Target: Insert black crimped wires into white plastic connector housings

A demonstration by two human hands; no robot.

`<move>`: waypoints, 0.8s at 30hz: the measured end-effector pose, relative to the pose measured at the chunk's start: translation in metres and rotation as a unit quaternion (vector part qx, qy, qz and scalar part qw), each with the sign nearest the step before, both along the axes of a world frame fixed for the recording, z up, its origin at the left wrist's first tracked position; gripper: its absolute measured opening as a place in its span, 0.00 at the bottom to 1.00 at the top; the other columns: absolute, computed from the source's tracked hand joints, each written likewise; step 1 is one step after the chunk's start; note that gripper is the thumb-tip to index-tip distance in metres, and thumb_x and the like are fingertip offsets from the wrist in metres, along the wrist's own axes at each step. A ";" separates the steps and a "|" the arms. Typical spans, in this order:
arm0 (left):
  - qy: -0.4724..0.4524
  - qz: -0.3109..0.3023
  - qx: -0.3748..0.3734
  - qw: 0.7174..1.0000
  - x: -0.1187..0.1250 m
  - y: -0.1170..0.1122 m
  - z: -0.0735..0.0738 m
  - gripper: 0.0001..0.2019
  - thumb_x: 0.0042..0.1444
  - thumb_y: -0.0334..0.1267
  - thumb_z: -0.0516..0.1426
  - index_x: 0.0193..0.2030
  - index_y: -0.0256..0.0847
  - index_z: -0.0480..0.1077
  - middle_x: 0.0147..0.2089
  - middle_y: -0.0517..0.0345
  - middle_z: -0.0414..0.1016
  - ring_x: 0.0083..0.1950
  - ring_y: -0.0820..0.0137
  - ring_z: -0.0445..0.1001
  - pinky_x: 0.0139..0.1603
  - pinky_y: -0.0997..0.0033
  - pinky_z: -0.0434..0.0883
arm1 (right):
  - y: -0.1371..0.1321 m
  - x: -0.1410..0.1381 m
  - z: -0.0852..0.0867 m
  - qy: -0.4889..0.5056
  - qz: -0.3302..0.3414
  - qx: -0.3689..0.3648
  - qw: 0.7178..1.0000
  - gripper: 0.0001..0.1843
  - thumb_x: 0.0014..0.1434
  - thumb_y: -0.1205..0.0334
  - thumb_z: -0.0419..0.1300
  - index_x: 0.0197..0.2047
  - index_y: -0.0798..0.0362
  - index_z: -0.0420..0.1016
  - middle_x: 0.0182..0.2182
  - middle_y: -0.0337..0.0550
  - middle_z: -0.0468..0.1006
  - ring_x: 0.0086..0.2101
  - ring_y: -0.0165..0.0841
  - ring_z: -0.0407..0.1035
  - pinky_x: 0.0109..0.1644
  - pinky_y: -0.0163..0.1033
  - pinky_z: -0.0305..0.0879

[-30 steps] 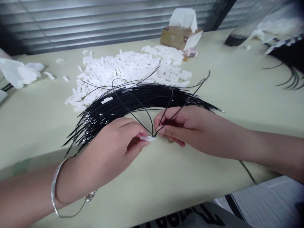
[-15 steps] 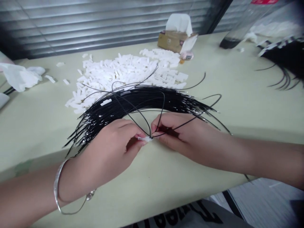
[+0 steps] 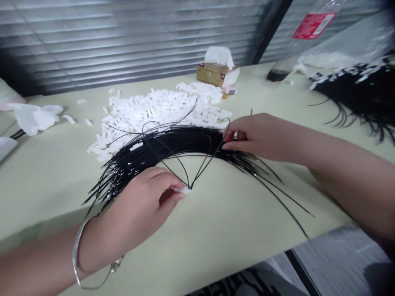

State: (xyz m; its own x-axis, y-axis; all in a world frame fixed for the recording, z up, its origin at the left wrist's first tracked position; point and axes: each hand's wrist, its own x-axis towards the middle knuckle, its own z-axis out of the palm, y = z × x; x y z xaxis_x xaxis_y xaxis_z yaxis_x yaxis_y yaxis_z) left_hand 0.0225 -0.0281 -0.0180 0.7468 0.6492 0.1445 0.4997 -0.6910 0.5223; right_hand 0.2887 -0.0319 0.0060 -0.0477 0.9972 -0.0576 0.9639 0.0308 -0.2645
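Observation:
Between thumb and forefinger, my left hand (image 3: 145,205) pinches a small white connector housing (image 3: 182,190) above the table. Several black wires (image 3: 175,156) fan up and away from the housing's right end. Over the right part of a thick, curved bundle of black wires (image 3: 185,139), my right hand (image 3: 249,133) has its thumb and forefinger closed on a black wire. That wire appears to run back to the housing; the exact grip is partly hidden. Shiny terminals show at the bundle's ends, and a white housing (image 3: 136,146) lies on top of it.
Behind the bundle spreads a heap of white housings (image 3: 145,107). Farther back stand a tissue pack (image 3: 211,76) and a bottle (image 3: 296,45) with dark liquid. Wires with white housings (image 3: 358,90) lie at right. Crumpled tissue (image 3: 33,117) is at left.
My right hand has moved from beside the housing up and right to the bundle's right part. My left hand keeps its pinch on the housing. The camera view has tilted upward.

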 end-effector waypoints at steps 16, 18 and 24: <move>-0.012 -0.012 0.013 1.000 -0.001 0.001 0.000 0.04 0.54 0.28 0.57 0.32 0.39 0.72 0.31 0.60 0.73 0.33 0.74 0.72 0.39 0.75 0.71 | -0.016 -0.029 0.008 0.450 0.002 -0.360 0.818 0.09 0.48 0.63 0.63 0.35 0.52 0.75 0.19 0.30 0.70 0.16 0.18 0.55 0.19 0.29 0.49; -0.010 -0.013 0.020 1.000 0.000 0.001 0.001 0.04 0.53 0.28 0.57 0.32 0.39 0.73 0.31 0.60 0.74 0.34 0.74 0.72 0.40 0.76 0.71 | -0.019 -0.042 0.004 0.513 0.008 -0.382 0.769 0.07 0.50 0.65 0.62 0.35 0.53 0.74 0.20 0.31 0.71 0.18 0.18 0.59 0.21 0.27 0.54; -0.001 -0.018 0.029 0.999 0.002 0.001 0.000 0.03 0.53 0.28 0.58 0.32 0.38 0.73 0.29 0.61 0.74 0.34 0.73 0.72 0.41 0.76 0.72 | -0.024 -0.048 0.002 0.502 0.042 -0.334 0.797 0.05 0.53 0.63 0.61 0.28 0.54 0.72 0.24 0.35 0.73 0.22 0.23 0.66 0.23 0.29 0.61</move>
